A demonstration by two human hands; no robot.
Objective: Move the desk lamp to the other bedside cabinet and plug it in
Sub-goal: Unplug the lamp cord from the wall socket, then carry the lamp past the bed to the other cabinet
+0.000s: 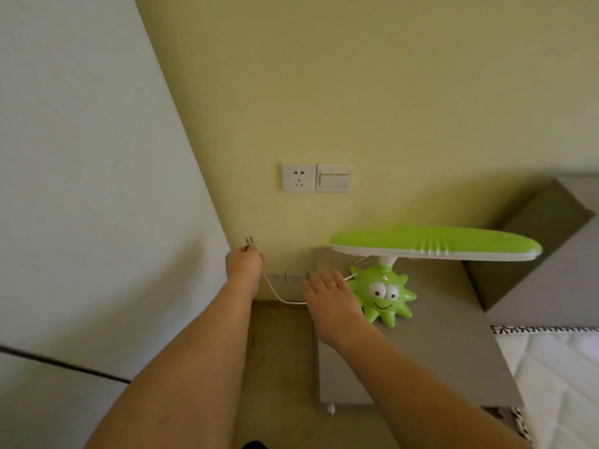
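A green desk lamp (385, 294) with a star-shaped cartoon base and a long flat green head stands on the grey bedside cabinet (437, 361), near the wall. Its white cord (275, 291) runs left from the base, behind my right hand. My left hand (243, 262) is shut on the two-pin plug (250, 244), prongs pointing up, below and left of the white wall socket (298, 178). My right hand (330, 298) hovers open, fingers spread, just left of the lamp base, over the cabinet's left edge.
A light switch (334, 178) sits right of the socket. Low sockets (287, 277) lie on the wall near the floor. A grey headboard (534, 244) and white bedding (557, 384) are at the right. A pale panel (81, 189) fills the left.
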